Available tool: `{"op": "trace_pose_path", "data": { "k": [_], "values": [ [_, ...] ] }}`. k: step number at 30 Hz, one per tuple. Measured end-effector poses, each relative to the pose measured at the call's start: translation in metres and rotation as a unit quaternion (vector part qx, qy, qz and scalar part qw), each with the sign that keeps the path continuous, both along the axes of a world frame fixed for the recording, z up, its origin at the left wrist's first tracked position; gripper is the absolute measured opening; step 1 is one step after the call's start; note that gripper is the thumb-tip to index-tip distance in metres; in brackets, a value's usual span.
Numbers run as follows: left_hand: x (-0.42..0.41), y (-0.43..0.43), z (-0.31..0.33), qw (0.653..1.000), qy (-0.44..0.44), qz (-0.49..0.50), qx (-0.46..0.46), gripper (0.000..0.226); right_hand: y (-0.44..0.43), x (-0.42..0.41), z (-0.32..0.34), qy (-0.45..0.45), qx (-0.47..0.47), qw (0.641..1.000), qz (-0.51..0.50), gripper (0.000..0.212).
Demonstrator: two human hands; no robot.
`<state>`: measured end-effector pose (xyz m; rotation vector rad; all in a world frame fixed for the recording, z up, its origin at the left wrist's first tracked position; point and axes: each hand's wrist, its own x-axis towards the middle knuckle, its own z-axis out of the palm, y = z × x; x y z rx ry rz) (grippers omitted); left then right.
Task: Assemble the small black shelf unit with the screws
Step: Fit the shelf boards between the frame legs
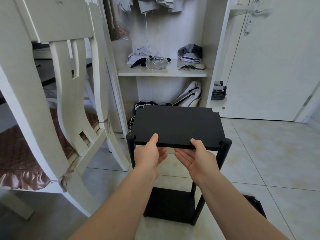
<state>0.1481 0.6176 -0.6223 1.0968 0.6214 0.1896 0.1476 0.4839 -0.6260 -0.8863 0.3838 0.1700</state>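
Note:
A black shelf board (178, 125) lies flat across the tops of the black round posts (226, 149) of the small shelf unit, which stands on the tiled floor. My left hand (149, 153) and my right hand (197, 156) both grip the board's near edge, thumbs on top and fingers underneath. The unit's black bottom board (169, 205) shows below my forearms. The board's corner notches sit against the near posts. No screws are visible.
A white chair (57, 101) with a brown cushion stands close on the left. An open wardrobe (162, 71) with clothes and a glass bowl is behind the unit. A white door (270, 66) is at right. Another black piece (256, 205) lies on the floor at right.

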Motion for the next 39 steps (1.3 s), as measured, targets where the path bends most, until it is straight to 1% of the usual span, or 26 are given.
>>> {"op": "trace_pose_path", "data": {
  "k": [3, 5, 6, 8, 11, 13, 20, 27, 32, 36, 39],
  "values": [
    [-0.001, -0.003, -0.012, 0.999, 0.034, 0.002, 0.012, 0.023, 0.002, -0.006, -0.012, 0.066, 0.019, 0.998, -0.012, 0.024],
    [-0.004, -0.002, -0.019, 0.997, 0.078, 0.008, -0.023, 0.025, 0.006, -0.008, -0.019, 0.085, -0.007, 0.996, -0.010, 0.027],
    [-0.004, 0.001, -0.019, 0.995, 0.089, 0.009, -0.040, 0.025, 0.007, -0.007, -0.020, 0.079, -0.013, 0.997, -0.009, 0.027],
    [-0.002, 0.007, -0.019, 0.996, 0.074, -0.008, -0.056, 0.023, 0.008, -0.005, -0.019, 0.054, -0.012, 0.998, -0.006, 0.026],
    [-0.001, 0.012, -0.015, 0.997, 0.045, -0.036, -0.057, 0.020, 0.005, -0.004, -0.015, 0.021, -0.011, 1.000, 0.001, 0.023],
    [-0.001, 0.012, -0.016, 0.997, 0.041, -0.043, -0.053, 0.019, 0.003, -0.005, -0.015, 0.017, -0.011, 1.000, 0.010, 0.022],
    [-0.001, 0.014, -0.022, 0.994, 0.064, -0.056, -0.063, 0.017, 0.000, -0.007, -0.018, 0.031, -0.011, 0.999, 0.031, 0.024],
    [-0.003, 0.014, -0.031, 0.991, 0.087, -0.072, -0.065, 0.016, 0.002, -0.008, -0.031, 0.058, -0.022, 0.997, 0.040, 0.032],
    [-0.004, 0.012, -0.041, 0.989, 0.106, -0.069, -0.070, 0.019, 0.000, -0.005, -0.039, 0.071, -0.033, 0.996, 0.037, 0.032],
    [-0.003, 0.006, -0.049, 0.990, 0.119, -0.040, -0.065, 0.024, 0.000, -0.005, -0.051, 0.082, -0.041, 0.995, 0.029, 0.031],
    [-0.009, 0.007, -0.070, 0.989, 0.121, -0.050, -0.063, 0.029, -0.001, -0.003, -0.064, 0.098, -0.046, 0.994, 0.027, 0.031]
  ]
}}
